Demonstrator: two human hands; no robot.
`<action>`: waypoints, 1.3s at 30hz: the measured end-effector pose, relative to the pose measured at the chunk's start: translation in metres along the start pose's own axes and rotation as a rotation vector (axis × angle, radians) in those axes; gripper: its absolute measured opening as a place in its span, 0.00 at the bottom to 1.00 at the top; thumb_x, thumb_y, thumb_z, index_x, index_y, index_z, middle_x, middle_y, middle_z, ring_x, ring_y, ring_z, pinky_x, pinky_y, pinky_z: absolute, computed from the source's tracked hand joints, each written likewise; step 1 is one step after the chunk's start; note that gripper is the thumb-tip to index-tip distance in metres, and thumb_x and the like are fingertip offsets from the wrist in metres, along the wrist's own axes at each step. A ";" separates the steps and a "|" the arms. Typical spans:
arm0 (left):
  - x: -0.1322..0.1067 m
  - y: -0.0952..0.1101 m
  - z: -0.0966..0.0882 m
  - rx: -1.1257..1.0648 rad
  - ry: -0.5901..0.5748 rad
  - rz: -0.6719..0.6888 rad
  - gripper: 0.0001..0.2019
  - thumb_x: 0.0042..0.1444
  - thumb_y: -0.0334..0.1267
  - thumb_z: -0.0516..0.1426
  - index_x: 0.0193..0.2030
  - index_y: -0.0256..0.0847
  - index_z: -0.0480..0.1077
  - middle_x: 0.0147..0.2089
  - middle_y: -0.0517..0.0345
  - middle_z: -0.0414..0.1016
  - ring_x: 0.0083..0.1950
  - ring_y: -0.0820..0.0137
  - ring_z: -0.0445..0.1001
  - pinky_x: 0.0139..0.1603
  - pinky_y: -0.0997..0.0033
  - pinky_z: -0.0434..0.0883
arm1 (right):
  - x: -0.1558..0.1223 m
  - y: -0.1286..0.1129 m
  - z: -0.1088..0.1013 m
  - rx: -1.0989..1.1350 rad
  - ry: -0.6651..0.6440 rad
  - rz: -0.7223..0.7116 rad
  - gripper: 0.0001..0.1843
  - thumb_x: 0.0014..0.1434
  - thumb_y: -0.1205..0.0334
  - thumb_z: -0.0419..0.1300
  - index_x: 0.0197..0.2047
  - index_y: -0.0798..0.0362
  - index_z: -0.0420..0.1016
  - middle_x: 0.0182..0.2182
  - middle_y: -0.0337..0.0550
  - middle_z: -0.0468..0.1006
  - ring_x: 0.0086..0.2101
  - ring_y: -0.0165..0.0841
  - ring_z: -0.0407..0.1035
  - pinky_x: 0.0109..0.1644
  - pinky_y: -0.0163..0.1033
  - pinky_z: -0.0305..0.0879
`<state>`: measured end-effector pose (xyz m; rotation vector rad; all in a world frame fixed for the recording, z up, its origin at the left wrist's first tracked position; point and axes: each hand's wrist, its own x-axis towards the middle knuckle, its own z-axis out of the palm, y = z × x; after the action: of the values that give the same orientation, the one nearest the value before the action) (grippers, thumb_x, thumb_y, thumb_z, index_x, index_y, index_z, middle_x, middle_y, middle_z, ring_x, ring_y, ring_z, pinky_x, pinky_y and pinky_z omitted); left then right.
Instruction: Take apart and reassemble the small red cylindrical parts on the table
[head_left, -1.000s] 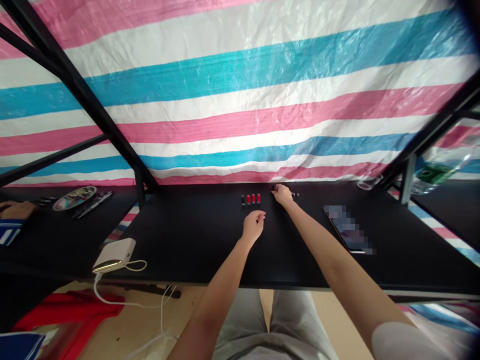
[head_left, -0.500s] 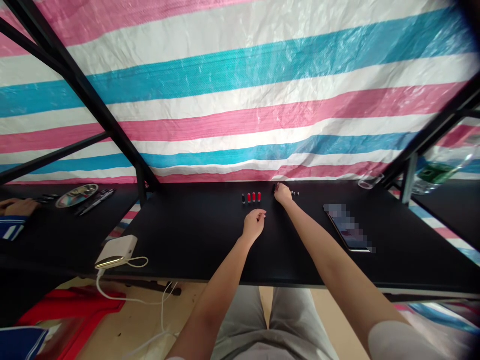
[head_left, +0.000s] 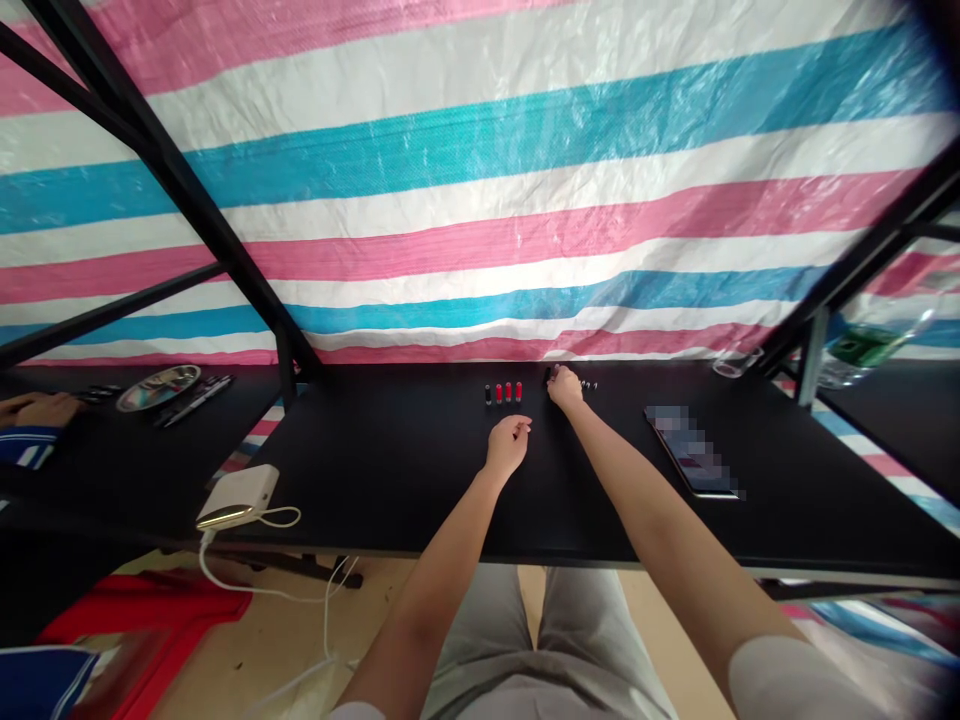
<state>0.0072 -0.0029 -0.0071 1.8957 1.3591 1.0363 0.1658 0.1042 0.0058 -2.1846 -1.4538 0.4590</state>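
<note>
A short row of small upright pieces (head_left: 503,392), one black and three red, stands at the far middle of the black table (head_left: 390,470). My left hand (head_left: 508,444) rests on the table just in front of the row, fingers curled loosely with nothing visible in them. My right hand (head_left: 564,385) reaches to the back edge, right of the row, fingers closed around a small dark piece that I cannot make out. A few tiny dark pieces (head_left: 589,383) lie just right of that hand.
A phone (head_left: 694,452) lies on the table to the right. A white power bank (head_left: 237,495) with a cable sits at the front left corner. Another person's hand (head_left: 41,409), a metal dish (head_left: 159,386) and pens lie on the left table. A glass (head_left: 735,360) stands at the back right.
Both hands stay almost where they were. The view has shifted slightly, with the table sliding a little upward in the picture.
</note>
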 end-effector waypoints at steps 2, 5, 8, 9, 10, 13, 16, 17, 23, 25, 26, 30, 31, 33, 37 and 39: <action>-0.002 0.003 0.000 0.048 0.003 0.053 0.12 0.55 0.29 0.48 0.41 0.38 0.70 0.37 0.55 0.74 0.34 0.74 0.71 0.42 0.71 0.69 | -0.010 0.003 0.002 0.080 0.077 -0.026 0.21 0.50 0.69 0.56 0.49 0.60 0.63 0.42 0.56 0.71 0.43 0.40 0.67 0.46 0.41 0.61; -0.003 0.012 0.001 0.161 0.018 0.166 0.15 0.55 0.28 0.46 0.46 0.38 0.68 0.41 0.52 0.73 0.42 0.70 0.71 0.48 0.68 0.68 | -0.032 0.007 0.005 0.263 0.259 -0.108 0.23 0.50 0.68 0.54 0.51 0.59 0.61 0.39 0.50 0.71 0.41 0.36 0.66 0.46 0.40 0.61; 0.003 0.023 0.000 0.285 0.022 0.142 0.21 0.56 0.30 0.47 0.57 0.39 0.60 0.46 0.49 0.72 0.44 0.65 0.71 0.47 0.67 0.67 | -0.058 0.009 0.006 0.456 0.362 -0.146 0.21 0.52 0.64 0.50 0.50 0.59 0.62 0.35 0.47 0.72 0.35 0.32 0.66 0.42 0.38 0.63; 0.006 0.026 0.000 0.320 0.015 0.104 0.24 0.55 0.30 0.47 0.61 0.39 0.55 0.46 0.47 0.71 0.42 0.64 0.72 0.45 0.66 0.68 | -0.067 0.010 0.006 0.513 0.371 -0.163 0.20 0.53 0.63 0.49 0.49 0.59 0.62 0.35 0.46 0.72 0.32 0.31 0.66 0.41 0.37 0.63; 0.010 0.028 -0.001 0.347 0.005 0.067 0.27 0.55 0.31 0.48 0.63 0.39 0.51 0.45 0.46 0.71 0.41 0.64 0.73 0.44 0.66 0.68 | -0.075 0.011 0.006 0.558 0.378 -0.185 0.19 0.53 0.62 0.48 0.49 0.58 0.62 0.35 0.46 0.72 0.32 0.30 0.66 0.41 0.36 0.63; 0.024 0.031 -0.002 0.394 -0.029 0.015 0.32 0.54 0.30 0.49 0.66 0.36 0.42 0.41 0.44 0.72 0.39 0.61 0.73 0.44 0.66 0.67 | -0.093 0.016 0.005 0.630 0.362 -0.185 0.18 0.55 0.61 0.47 0.47 0.57 0.63 0.36 0.48 0.72 0.32 0.30 0.66 0.40 0.35 0.64; 0.036 0.030 -0.001 0.406 -0.046 -0.018 0.34 0.53 0.29 0.50 0.65 0.34 0.42 0.37 0.45 0.72 0.40 0.60 0.73 0.46 0.66 0.65 | -0.099 0.021 0.005 0.659 0.340 -0.149 0.17 0.55 0.60 0.46 0.46 0.57 0.64 0.37 0.49 0.72 0.33 0.30 0.67 0.39 0.35 0.64; 0.039 0.030 0.000 0.413 -0.049 -0.034 0.33 0.53 0.28 0.51 0.65 0.34 0.43 0.36 0.45 0.72 0.41 0.60 0.73 0.46 0.65 0.65 | -0.099 0.022 0.006 0.663 0.337 -0.143 0.17 0.55 0.59 0.46 0.46 0.57 0.64 0.37 0.49 0.72 0.33 0.30 0.67 0.40 0.35 0.65; 0.053 0.035 0.002 0.459 0.011 -0.051 0.14 0.57 0.31 0.47 0.49 0.34 0.65 0.41 0.40 0.70 0.44 0.59 0.72 0.46 0.62 0.65 | -0.096 0.025 0.008 0.684 0.324 -0.161 0.17 0.54 0.58 0.48 0.44 0.57 0.66 0.36 0.47 0.72 0.32 0.30 0.67 0.39 0.35 0.65; 0.053 0.034 0.002 0.455 0.013 -0.023 0.13 0.59 0.32 0.45 0.42 0.36 0.69 0.40 0.43 0.71 0.42 0.61 0.72 0.44 0.64 0.66 | -0.096 0.025 0.008 0.691 0.313 -0.179 0.17 0.54 0.58 0.49 0.43 0.57 0.67 0.35 0.47 0.73 0.32 0.30 0.67 0.39 0.36 0.65; 0.052 0.032 0.002 0.438 0.016 -0.015 0.12 0.59 0.33 0.45 0.40 0.37 0.69 0.39 0.45 0.72 0.41 0.62 0.72 0.44 0.65 0.67 | -0.097 0.025 0.008 0.689 0.306 -0.194 0.16 0.54 0.58 0.49 0.43 0.57 0.67 0.35 0.47 0.73 0.32 0.30 0.67 0.39 0.36 0.65; 0.038 0.016 0.003 0.270 0.039 -0.017 0.10 0.57 0.32 0.49 0.40 0.41 0.70 0.39 0.51 0.75 0.40 0.66 0.73 0.44 0.67 0.68 | -0.098 0.025 0.009 0.637 0.284 -0.262 0.14 0.56 0.58 0.48 0.41 0.56 0.68 0.35 0.46 0.74 0.33 0.31 0.67 0.40 0.37 0.65; 0.033 0.012 0.004 0.210 0.042 -0.009 0.10 0.56 0.32 0.49 0.40 0.41 0.71 0.39 0.52 0.75 0.40 0.67 0.73 0.45 0.68 0.68 | -0.098 0.025 0.009 0.611 0.275 -0.282 0.14 0.56 0.59 0.48 0.41 0.55 0.69 0.35 0.46 0.74 0.33 0.31 0.67 0.41 0.37 0.64; 0.023 0.004 0.004 0.085 0.051 0.012 0.10 0.56 0.30 0.50 0.40 0.40 0.71 0.40 0.53 0.75 0.39 0.70 0.73 0.45 0.69 0.68 | -0.099 0.024 0.009 0.536 0.260 -0.342 0.13 0.56 0.59 0.49 0.39 0.55 0.69 0.35 0.46 0.74 0.33 0.32 0.67 0.41 0.37 0.64; 0.013 -0.004 0.001 -0.187 0.087 -0.030 0.10 0.55 0.32 0.51 0.41 0.38 0.71 0.39 0.53 0.75 0.35 0.72 0.73 0.41 0.70 0.70 | -0.100 0.020 0.008 0.331 0.248 -0.458 0.13 0.58 0.57 0.49 0.33 0.54 0.71 0.34 0.47 0.73 0.35 0.34 0.66 0.43 0.38 0.62; 0.012 -0.005 -0.002 -0.325 0.095 -0.089 0.10 0.55 0.34 0.52 0.42 0.38 0.70 0.39 0.52 0.75 0.34 0.73 0.73 0.38 0.72 0.71 | -0.101 0.019 0.008 0.262 0.226 -0.479 0.15 0.60 0.56 0.47 0.32 0.53 0.71 0.35 0.47 0.73 0.37 0.34 0.66 0.43 0.38 0.61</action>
<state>0.0057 0.0104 -0.0068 1.5527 1.2282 1.2326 0.1375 0.0058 -0.0099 -1.5614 -1.6172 0.2103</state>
